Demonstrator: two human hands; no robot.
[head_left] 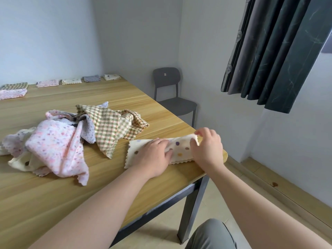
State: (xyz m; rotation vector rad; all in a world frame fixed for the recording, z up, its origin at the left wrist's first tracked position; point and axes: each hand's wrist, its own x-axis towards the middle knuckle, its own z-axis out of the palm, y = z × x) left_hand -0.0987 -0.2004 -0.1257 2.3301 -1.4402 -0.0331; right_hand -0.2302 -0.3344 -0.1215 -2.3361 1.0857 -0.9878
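Observation:
A cream cloth with coloured dots (180,147) lies folded in a long strip at the near right corner of the wooden table (125,186). My left hand (152,155) presses flat on the middle of the strip, fingers straight. My right hand (206,146) pinches the strip's right end between thumb and fingers and lifts it off the table. Part of the cloth is hidden under both hands.
A loose heap of cloths, pink speckled (57,144) and green checked (107,126), lies left of my hands. Several folded cloths (71,81) line the table's far edge. A dark chair (172,94) stands behind the table; a dark curtain (273,51) hangs at right.

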